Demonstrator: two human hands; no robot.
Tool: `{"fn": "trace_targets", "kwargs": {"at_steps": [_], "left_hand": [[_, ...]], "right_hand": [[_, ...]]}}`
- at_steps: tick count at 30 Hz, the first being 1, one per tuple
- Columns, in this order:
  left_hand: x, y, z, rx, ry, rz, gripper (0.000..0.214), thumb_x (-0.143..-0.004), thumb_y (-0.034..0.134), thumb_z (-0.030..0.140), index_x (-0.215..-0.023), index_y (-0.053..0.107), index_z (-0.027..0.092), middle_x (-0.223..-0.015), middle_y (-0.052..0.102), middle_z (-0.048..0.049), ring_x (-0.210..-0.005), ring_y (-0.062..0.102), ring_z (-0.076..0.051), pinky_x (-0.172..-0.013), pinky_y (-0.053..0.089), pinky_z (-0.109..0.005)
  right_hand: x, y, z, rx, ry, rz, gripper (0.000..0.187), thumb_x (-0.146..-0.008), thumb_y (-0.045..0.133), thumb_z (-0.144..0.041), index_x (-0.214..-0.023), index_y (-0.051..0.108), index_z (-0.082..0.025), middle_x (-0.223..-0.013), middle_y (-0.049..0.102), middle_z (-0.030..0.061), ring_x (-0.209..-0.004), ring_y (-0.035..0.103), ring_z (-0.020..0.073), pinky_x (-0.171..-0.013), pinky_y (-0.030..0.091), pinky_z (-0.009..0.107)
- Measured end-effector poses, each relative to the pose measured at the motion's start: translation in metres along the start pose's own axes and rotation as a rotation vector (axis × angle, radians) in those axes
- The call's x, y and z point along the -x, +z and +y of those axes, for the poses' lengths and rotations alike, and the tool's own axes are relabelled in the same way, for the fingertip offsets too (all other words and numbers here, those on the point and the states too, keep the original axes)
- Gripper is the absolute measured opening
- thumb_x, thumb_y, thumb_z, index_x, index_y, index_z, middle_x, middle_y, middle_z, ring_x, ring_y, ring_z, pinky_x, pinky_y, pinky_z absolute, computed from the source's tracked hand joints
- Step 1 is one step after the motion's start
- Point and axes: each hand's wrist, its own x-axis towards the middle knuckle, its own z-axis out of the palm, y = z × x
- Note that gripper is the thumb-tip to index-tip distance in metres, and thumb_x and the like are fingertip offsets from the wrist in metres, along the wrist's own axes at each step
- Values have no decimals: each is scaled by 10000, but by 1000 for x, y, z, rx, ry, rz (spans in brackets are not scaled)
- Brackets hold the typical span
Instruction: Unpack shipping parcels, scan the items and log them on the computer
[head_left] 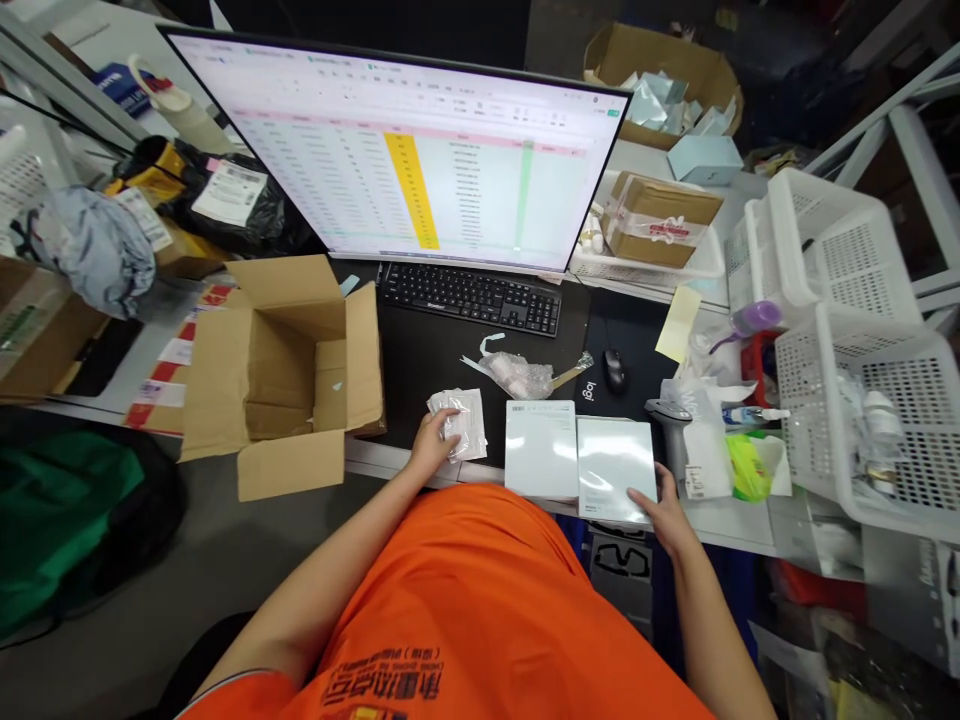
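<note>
My left hand (435, 440) grips a small clear plastic packet (461, 422) with white contents at the desk's front edge. My right hand (660, 505) rests on the near right corner of a white flat box (613, 465), fingers curled on its edge. A second white box (540, 445) lies flush to its left. Beyond them on the black desk mat lies a bubble-wrap bag of small white items (517, 375).
An open, empty cardboard box (281, 370) sits at left. A keyboard (471, 296), a monitor (405, 150) and a mouse (614, 369) stand behind. White baskets (855, 400) and a barcode scanner (667, 425) are at right, and a taped carton (656, 215) sits in a tray.
</note>
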Motion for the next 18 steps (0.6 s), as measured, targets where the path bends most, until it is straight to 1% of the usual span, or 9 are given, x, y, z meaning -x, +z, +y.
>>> {"fn": "trace_targets", "kwargs": {"at_steps": [2,4,6,8,11,13,14,16,18], "left_hand": [[4,-3,1,-16,-10,11,406,-753,668,129,-1150,707,198,-1162,581,-93,-1205,593,-297,-1115,458,-462],[11,-8,4,-54,-7,99,419,-791,691,206,-1209,696,183,-1332,506,-143,-1334,499,-354,-1170,393,-514],[18,-14,8,-98,30,199,480,-827,702,302,-1285,661,166,-1484,400,-177,-1420,403,-396,-1208,327,-551],[23,-15,15,-70,97,168,438,-876,659,377,-1256,665,159,-1459,465,-176,-1385,453,-368,-1201,344,-526],[26,-4,31,153,96,-187,380,-957,555,470,-1173,676,182,-1198,670,-120,-1173,624,-282,-1090,479,-435],[28,9,41,330,33,-361,393,-967,577,503,-1201,662,198,-1150,701,-102,-1104,662,-261,-1014,532,-404],[30,15,46,404,15,-379,403,-965,610,496,-1233,648,198,-1185,693,-103,-1109,664,-257,-995,544,-410],[37,26,53,506,23,-330,414,-964,658,455,-1276,629,185,-1267,658,-104,-1130,655,-257,-973,560,-441],[46,31,59,563,58,-268,414,-977,655,421,-1304,613,169,-1313,630,-103,-1136,649,-259,-953,574,-470]], "right_hand": [[6,-13,-4,-63,28,23,1093,-466,928,-473,-1415,438,-241,-1144,731,112,-1104,694,351,-972,572,507],[11,-28,-8,-137,5,50,1024,-494,909,-456,-1400,488,-232,-1214,721,135,-1149,681,371,-1011,550,540],[16,-39,-14,-203,-44,44,913,-579,843,-518,-1383,539,-211,-1262,709,166,-1192,664,389,-1044,521,580],[19,-34,-24,-217,-96,-6,871,-636,766,-611,-1378,575,-197,-1244,718,187,-1187,667,405,-1037,513,613],[21,5,-45,-152,-96,-175,898,-592,797,-640,-1357,622,-202,-1154,754,180,-1125,693,413,-1019,517,618],[21,43,-59,-94,-63,-321,906,-546,869,-577,-1339,640,-205,-1135,765,162,-1131,689,404,-1038,507,600],[21,61,-64,-73,-49,-380,904,-540,885,-554,-1338,642,-207,-1156,762,153,-1157,678,397,-1056,497,588],[20,88,-69,-63,-23,-445,887,-564,877,-554,-1346,637,-213,-1227,743,138,-1217,650,382,-1094,474,564],[19,102,-70,-77,9,-473,884,-592,849,-580,-1367,623,-219,-1291,717,129,-1258,630,376,-1111,465,550]]}}
